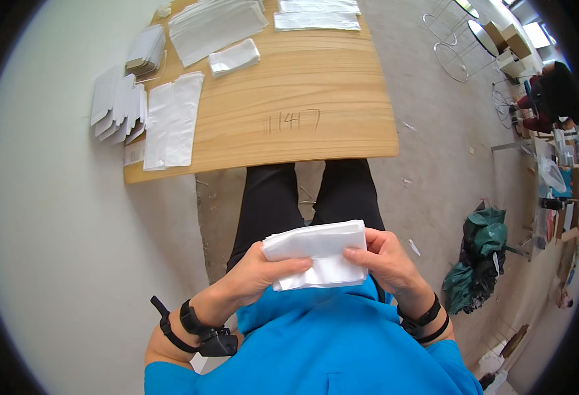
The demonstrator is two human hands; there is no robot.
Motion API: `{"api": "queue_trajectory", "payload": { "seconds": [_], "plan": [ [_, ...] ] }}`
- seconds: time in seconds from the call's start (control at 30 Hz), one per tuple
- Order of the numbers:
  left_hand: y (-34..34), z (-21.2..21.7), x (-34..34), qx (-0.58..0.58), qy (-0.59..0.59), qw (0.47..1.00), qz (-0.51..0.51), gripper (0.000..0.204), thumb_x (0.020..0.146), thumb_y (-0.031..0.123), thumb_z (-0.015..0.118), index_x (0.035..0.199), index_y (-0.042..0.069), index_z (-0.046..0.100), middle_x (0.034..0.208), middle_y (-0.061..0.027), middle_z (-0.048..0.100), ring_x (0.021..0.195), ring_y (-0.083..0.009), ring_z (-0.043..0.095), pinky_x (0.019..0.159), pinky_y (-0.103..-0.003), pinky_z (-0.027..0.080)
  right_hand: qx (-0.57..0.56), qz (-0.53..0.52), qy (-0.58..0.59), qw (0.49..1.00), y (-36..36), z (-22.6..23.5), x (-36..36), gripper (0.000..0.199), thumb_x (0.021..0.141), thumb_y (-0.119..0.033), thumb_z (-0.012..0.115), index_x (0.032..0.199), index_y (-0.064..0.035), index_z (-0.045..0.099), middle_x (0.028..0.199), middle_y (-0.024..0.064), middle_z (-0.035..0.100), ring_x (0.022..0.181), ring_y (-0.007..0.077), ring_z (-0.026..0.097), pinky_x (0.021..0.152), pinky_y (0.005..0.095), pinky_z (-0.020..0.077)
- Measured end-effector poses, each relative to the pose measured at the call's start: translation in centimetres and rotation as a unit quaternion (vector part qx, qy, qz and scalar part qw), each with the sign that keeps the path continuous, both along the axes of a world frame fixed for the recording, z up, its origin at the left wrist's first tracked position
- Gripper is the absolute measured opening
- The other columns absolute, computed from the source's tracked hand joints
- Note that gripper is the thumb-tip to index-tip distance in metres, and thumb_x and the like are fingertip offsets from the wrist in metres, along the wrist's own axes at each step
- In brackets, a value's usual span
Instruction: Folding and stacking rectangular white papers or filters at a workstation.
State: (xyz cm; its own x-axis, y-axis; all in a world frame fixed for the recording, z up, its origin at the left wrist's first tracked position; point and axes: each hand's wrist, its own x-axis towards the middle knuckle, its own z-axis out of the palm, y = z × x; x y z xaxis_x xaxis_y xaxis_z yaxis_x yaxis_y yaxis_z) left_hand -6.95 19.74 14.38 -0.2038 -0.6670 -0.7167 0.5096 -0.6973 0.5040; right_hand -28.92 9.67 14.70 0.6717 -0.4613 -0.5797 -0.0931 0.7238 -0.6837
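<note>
Across a grey-brown floor (421, 191) beside a pale wall (72, 237), a wooden table (342, 79) filled the top of my head-camera view, with the wearer's blue shirt (342, 336) and black trousers (266, 204) on the near side. A heap of green and black bags (460, 280) lay on the floor to the right. Largest among the goods on the tabletop was a broad pile of white sheets (217, 29) at the far side, ahead of a long white stack (173, 122) at the near left corner.

Above the lap, off the table, I saw the layered white bundle (322, 240) held up between two hands. The left hand (250, 273) was clamped on its left end and the right hand (389, 260) on its right, both thumbs pressed on the face toward me; most of the fingers behind were hidden, so I could not tell how far they reached.

Handling it well, I judged, called for even, light pressure from both thumbs, and for squaring the slightly stepped layers before any crease was firmed. Smoothing from the middle outward would have suited such thin-looking material; a hard pinch at one end risked skewing the layers.

Smallest of the lot, a short white packet (235, 58) lay on the table, well apart from the hands.
</note>
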Motion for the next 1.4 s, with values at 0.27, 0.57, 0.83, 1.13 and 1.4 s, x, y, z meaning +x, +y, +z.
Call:
{"api": "queue_trajectory", "payload": {
  "seconds": [0.27, 0.57, 0.83, 1.13, 1.4],
  "plan": [
    [0.5, 0.3, 1.2, -0.057, 0.027, 0.998, -0.022, 0.067, 0.083, 0.031, 0.075, 0.135, -0.002, 0.046, 0.124, -0.0138, 0.058, 0.114, -0.0206, 0.056, 0.099, -0.033, 0.043, -0.026, -0.069, 0.005, 0.997, 0.0, -0.9, -0.1, 0.029, 0.088, -0.007, 0.065, 0.115, 0.0056, 0.062, 0.102, 0.0141, 0.067, 0.090, 0.0167, 0.065, 0.080, 0.0298, 0.0537],
    [-2.2, -2.4, -3.2, -0.278, 0.089, 0.946, 0.140, 0.082, 0.082, 0.034, 0.073, 0.143, 0.001, 0.030, 0.143, -0.0093, 0.039, 0.133, -0.0202, 0.035, 0.113, -0.037, 0.024, -0.111, -0.277, -0.035, 0.954, 0.2, -2.1, 4.4, 0.022, 0.090, -0.006, 0.064, 0.110, 0.0047, 0.062, 0.101, 0.0095, 0.067, 0.088, 0.0118, 0.063, 0.078, 0.0259, 0.0517],
    [-6.9, -0.7, -4.9, -0.140, 0.105, 0.920, 0.351, 0.030, 0.096, 0.023, 0.056, 0.120, 0.005, 0.055, 0.114, -0.0054, 0.061, 0.108, -0.0149, 0.057, 0.094, -0.032, 0.044, -0.167, -0.343, -0.056, 0.923, 0.7, -2.8, 7.5, 0.026, 0.092, -0.006, 0.063, 0.115, 0.0045, 0.059, 0.109, 0.0097, 0.065, 0.098, 0.0138, 0.062, 0.086, 0.0271, 0.0493],
    [-5.7, -1.1, -3.1, -0.046, 0.084, 0.948, 0.303, 0.035, 0.096, 0.025, 0.057, 0.117, -0.004, 0.057, 0.108, -0.0097, 0.064, 0.099, -0.0164, 0.062, 0.085, -0.032, 0.051, -0.604, -0.184, 0.179, 0.755, -2.8, 0.1, 3.4, 0.029, 0.079, -0.001, 0.070, 0.107, -0.0041, 0.064, 0.100, 0.0096, 0.059, 0.086, 0.0175, 0.057, 0.075, 0.0292, 0.0480],
    [-3.0, -0.9, -1.6, -0.032, 0.099, 0.981, 0.161, 0.038, 0.096, 0.024, 0.057, 0.125, -0.001, 0.052, 0.115, -0.0106, 0.062, 0.103, -0.0198, 0.062, 0.090, -0.036, 0.052, -0.724, 0.001, 0.169, 0.669, -4.0, 2.6, 6.8, 0.036, 0.066, -0.004, 0.080, 0.100, -0.0062, 0.070, 0.085, 0.0059, 0.057, 0.075, 0.0204, 0.051, 0.061, 0.0300, 0.0450]
  ]
}}
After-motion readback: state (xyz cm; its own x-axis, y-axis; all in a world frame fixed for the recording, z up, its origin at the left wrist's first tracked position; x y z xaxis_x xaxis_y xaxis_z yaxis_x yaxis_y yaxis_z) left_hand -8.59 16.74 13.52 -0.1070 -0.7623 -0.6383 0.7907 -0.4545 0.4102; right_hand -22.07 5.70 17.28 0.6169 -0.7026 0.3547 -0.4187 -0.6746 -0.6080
